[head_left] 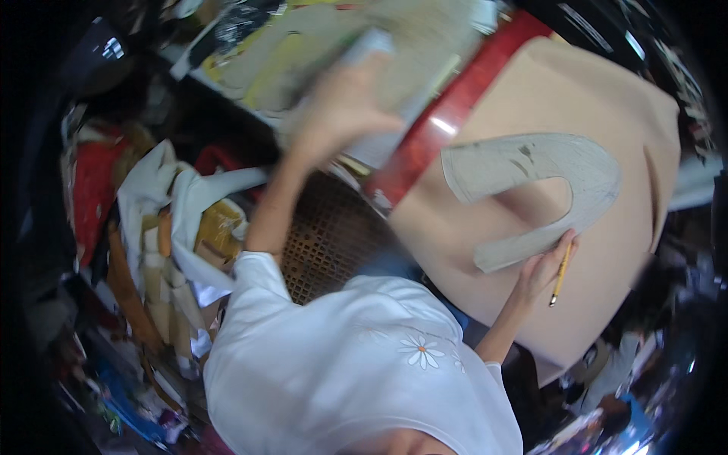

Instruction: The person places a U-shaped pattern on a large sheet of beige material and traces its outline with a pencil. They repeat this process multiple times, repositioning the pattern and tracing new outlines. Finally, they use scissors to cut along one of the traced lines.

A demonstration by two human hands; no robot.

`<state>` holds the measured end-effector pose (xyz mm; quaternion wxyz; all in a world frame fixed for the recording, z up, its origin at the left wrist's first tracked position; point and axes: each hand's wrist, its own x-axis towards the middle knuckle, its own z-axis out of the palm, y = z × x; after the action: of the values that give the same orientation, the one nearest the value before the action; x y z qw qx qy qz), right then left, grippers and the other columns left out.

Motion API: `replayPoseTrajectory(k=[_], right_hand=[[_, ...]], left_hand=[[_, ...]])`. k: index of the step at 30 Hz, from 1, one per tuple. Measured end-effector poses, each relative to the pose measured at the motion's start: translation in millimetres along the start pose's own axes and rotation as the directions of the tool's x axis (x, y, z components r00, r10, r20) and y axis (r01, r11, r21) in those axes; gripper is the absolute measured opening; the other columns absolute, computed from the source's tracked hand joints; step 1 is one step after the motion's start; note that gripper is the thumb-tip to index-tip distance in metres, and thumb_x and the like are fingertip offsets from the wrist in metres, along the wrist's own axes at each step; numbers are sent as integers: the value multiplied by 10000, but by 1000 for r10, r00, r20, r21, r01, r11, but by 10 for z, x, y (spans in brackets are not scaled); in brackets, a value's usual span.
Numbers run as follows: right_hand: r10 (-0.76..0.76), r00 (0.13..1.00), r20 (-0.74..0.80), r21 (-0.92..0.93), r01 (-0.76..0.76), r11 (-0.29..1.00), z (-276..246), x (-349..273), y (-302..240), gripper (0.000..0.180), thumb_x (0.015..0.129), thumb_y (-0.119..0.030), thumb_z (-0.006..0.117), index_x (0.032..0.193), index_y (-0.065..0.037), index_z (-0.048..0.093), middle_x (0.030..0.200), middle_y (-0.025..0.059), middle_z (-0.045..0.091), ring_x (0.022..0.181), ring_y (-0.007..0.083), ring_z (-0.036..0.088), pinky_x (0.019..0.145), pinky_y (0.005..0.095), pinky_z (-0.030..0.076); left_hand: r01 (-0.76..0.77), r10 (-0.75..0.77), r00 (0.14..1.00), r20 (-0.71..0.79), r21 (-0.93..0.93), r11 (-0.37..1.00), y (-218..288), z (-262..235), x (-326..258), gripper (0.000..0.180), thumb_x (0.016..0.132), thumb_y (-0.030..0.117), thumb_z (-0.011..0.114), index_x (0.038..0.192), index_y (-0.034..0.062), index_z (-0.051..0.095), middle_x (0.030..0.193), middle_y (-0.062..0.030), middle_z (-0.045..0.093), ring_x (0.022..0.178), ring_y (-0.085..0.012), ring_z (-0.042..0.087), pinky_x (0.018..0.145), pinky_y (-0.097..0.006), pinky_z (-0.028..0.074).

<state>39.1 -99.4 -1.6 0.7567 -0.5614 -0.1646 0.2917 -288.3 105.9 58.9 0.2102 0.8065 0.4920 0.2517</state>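
Note:
My right hand [541, 271] holds a yellow pencil [560, 282] that points away from me, its eraser end toward my body. The fingertips of that hand rest at the lower edge of a grey, U-shaped pattern piece [595, 171]. This flat piece lies on a large beige sheet of leather-like material [637, 98]. My left hand [345, 106] is stretched out over the cluttered work surface at the far left, smeared by motion. Its thumb sticks out to the right. A pale bluish patch shows at its fingertips; I cannot make out whether it is held.
A glossy red strip [440, 125] edges the beige sheet on the left. Beyond it lie grey and yellow flat pieces [284, 57] on a table. Scraps of white and brown material [155, 227] pile up at my left, beside a perforated brown surface [326, 235].

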Motion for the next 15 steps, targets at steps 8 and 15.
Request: replayPoseTrajectory(k=[8, 15], right_hand=[[39, 981, -189, -73, -53, 996, -2556, 493, -867, 226, 972, -159, 558, 1165, -41, 556, 1090, 82, 621, 991, 163, 612, 849, 321, 521], [25, 975, -219, -228, -76, 971, -2778, 726, -920, 350, 957, -172, 585, 1254, 4, 528, 1175, 111, 608, 1086, 178, 580, 958, 306, 458]], left_hand=[[226, -298, 954, 21, 603, 765, -1790, 44, 764, 1081, 635, 615, 757, 1398, -52, 381, 1349, -281, 490, 1256, -366, 495, 1037, -447, 388], [20, -42, 961, 273, 81, 996, -926, 1001, 673, 821, 808, 537, 674, 1354, -42, 473, 1293, -236, 561, 1176, -309, 569, 998, -382, 430]])
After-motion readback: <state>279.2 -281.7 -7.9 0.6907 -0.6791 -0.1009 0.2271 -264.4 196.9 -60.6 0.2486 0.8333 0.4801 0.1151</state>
